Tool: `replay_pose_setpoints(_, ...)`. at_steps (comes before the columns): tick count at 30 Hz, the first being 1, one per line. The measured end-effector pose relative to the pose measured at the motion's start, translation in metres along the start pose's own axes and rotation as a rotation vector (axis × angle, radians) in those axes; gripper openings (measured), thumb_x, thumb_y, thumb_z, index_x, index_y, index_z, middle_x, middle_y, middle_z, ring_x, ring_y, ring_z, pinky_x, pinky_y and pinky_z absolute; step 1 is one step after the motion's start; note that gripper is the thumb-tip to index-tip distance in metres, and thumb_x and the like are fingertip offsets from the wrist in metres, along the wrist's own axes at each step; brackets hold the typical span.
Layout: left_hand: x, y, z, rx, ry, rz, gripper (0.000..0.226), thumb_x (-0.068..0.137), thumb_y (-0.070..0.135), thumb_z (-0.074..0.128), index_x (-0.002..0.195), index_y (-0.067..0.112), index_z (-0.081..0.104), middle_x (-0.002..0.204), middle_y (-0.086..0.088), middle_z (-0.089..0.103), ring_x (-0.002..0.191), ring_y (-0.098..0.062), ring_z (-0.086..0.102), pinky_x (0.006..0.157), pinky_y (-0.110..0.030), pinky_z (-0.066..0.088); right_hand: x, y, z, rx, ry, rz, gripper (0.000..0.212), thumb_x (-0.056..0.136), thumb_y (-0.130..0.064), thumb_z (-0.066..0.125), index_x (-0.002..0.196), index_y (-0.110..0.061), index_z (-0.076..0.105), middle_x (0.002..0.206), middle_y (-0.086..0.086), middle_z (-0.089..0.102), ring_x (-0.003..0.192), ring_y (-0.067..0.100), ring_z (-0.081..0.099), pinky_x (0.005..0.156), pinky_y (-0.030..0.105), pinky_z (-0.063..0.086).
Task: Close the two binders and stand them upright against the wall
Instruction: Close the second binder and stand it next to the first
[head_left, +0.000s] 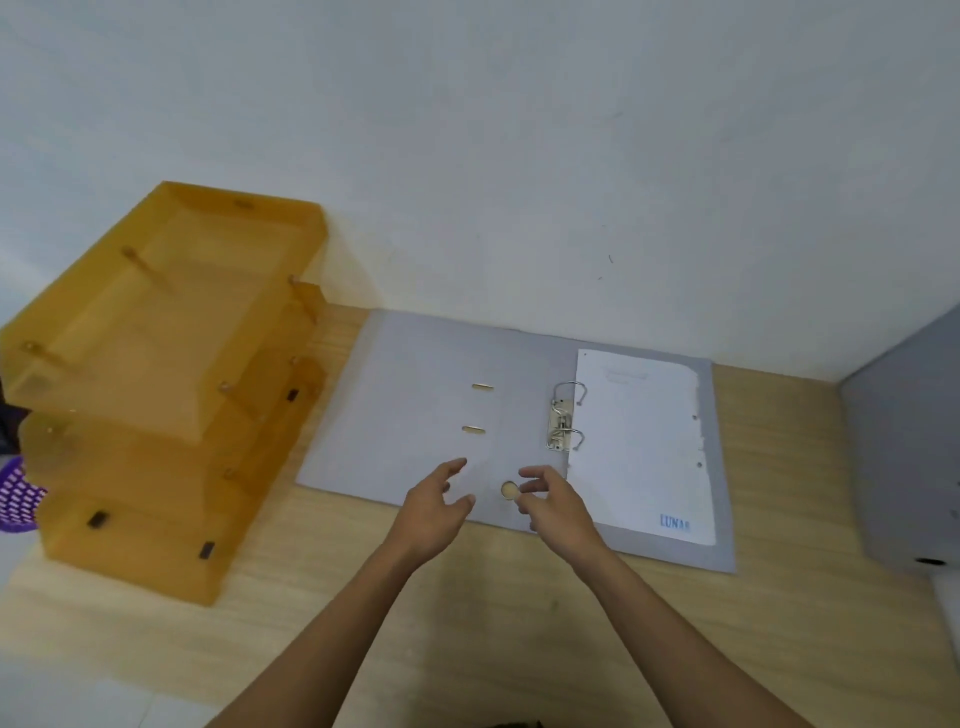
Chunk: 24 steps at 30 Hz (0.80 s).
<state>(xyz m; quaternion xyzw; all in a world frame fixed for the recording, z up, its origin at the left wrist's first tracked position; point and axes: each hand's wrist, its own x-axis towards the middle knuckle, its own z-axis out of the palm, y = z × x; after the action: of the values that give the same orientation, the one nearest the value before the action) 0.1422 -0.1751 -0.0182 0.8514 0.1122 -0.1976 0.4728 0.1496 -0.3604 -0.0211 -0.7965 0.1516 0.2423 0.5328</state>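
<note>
open binder (426, 415): a grey lever-arch binder lay flat and spread open on the wooden bench (467, 623), its far edge close to the white wall (519, 156) at the back of the bench.
ring mechanism (563, 418): the metal arches stood at the middle of the open binder, on the left margin of a white sheet (644, 447).
white sheet: it lay on the right-hand cover, with blue lettering near its front corner.
finger hole (509, 489): a round hole showed in the spine panel near the front edge, between the two hands.
second binder (906, 447): a grey binder sat at the right edge of the bench, cut off by the frame; whether it was closed could not be told.
left hand (434, 512): fingers spread and released, grasping nothing, over the front edge of the open binder, left of the finger hole.
right hand (553, 506): fingers loosely curled and empty, just right of the finger hole; contact with the cover could not be told.
amber trays (156, 374): a stack of translucent letter trays stood at the left end of the bench, against the wall.
purple basket (18, 499): partly visible at the left edge of the frame.
</note>
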Motion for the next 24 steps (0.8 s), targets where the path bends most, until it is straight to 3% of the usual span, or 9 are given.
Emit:
replay_pose_setpoints(3,0.03,-0.018,-0.007,0.269,-0.077,0.05,0.072,0.099,0.031,0.057,0.161,0.023,0.02,0.17,0.0,0.016,0.156,-0.025,0.016,0.12,-0.044,0.024,0.005,-0.007,0.015,-0.078,-0.011,0.026,0.037,0.097,-0.027,0.057,0.134,-0.024,0.054,0.125,-0.003,0.06,0.11,0.019,0.064,0.075,0.025,0.052)
replay_pose_setpoints(5,0.043,-0.038,-0.01,0.532,-0.119,0.021,0.082,0.101,0.042,0.048,0.162,0.024,-0.004,0.171,0.002,-0.009,0.157,-0.028,-0.006,0.122,-0.056,0.011,0.005,-0.009,0.017,-0.129,-0.016,0.047,0.037,0.097,-0.026,0.057,0.134,-0.024,0.054,0.126,-0.004,0.059,0.109,0.018,0.064,0.075,0.025,0.051)
replay_pose_setpoints(7,0.049,-0.061,-0.011,0.683,-0.112,0.019,0.083,0.102,0.05,0.037,0.16,0.021,-0.014,0.17,0.001,-0.019,0.156,-0.03,-0.016,0.121,-0.061,0.004,0.005,-0.01,0.016,-0.164,-0.01,0.062,0.037,0.096,-0.025,0.057,0.133,-0.025,0.054,0.126,-0.005,0.059,0.107,0.017,0.063,0.073,0.023,0.051)
replay_pose_setpoints(9,0.046,-0.079,-0.006,0.776,-0.081,0.085,0.08,0.102,0.053,0.028,0.16,0.02,-0.014,0.169,0.0,-0.022,0.155,-0.03,-0.018,0.121,-0.062,0.002,0.005,-0.01,0.013,-0.191,0.008,0.068,0.037,0.097,-0.027,0.057,0.133,-0.025,0.055,0.125,-0.006,0.059,0.105,0.014,0.063,0.07,0.02,0.049)
replay_pose_setpoints(13,0.011,-0.094,0.011,0.81,-0.08,0.189,0.077,0.099,0.051,0.028,0.162,0.021,-0.002,0.169,0.0,-0.013,0.157,-0.03,-0.01,0.121,-0.06,0.004,0.01,-0.013,0.018,-0.233,0.012,0.089,0.038,0.097,-0.023,0.056,0.135,-0.023,0.055,0.129,-0.004,0.059,0.111,0.018,0.061,0.085,0.028,0.052)
replay_pose_setpoints(16,-0.023,-0.097,0.008,0.781,-0.05,0.331,0.067,0.093,0.047,0.047,0.154,0.02,0.042,0.164,-0.001,0.034,0.145,-0.033,0.042,0.112,-0.057,0.034,0.017,-0.018,0.039,-0.282,-0.011,0.056,0.037,0.096,-0.019,0.057,0.133,-0.021,0.057,0.13,-0.002,0.06,0.11,0.018,0.061,0.082,0.024,0.05)
replay_pose_setpoints(18,-0.037,-0.101,0.002,0.701,-0.05,0.353,0.059,0.093,0.045,0.049,0.148,0.026,0.051,0.155,0.007,0.049,0.131,-0.027,0.053,0.107,-0.048,0.037,0.019,-0.02,0.055,-0.282,-0.031,0.025,0.038,0.096,-0.015,0.055,0.133,-0.018,0.058,0.132,0.001,0.061,0.108,0.017,0.06,0.079,0.021,0.045)
replay_pose_setpoints(20,-0.042,-0.107,-0.009,0.543,-0.047,0.194,0.06,0.093,0.042,0.05,0.152,0.031,0.041,0.154,0.009,0.044,0.134,-0.026,0.044,0.108,-0.043,0.03,0.019,-0.016,0.069,-0.285,-0.048,0.006,0.042,0.094,-0.01,0.053,0.136,-0.015,0.056,0.136,0.005,0.058,0.109,0.016,0.059,0.084,0.022,0.043)
replay_pose_setpoints(24,-0.029,-0.111,-0.045,0.215,0.29,-0.254,0.082,0.089,0.031,0.065,0.158,0.016,0.023,0.161,-0.01,0.029,0.145,-0.036,0.027,0.113,-0.056,0.029,0.013,-0.004,0.084,-0.279,-0.136,0.028,0.056,0.094,-0.01,0.055,0.148,-0.019,0.046,0.15,0.003,0.047,0.112,0.013,0.055,0.096,0.026,0.043)
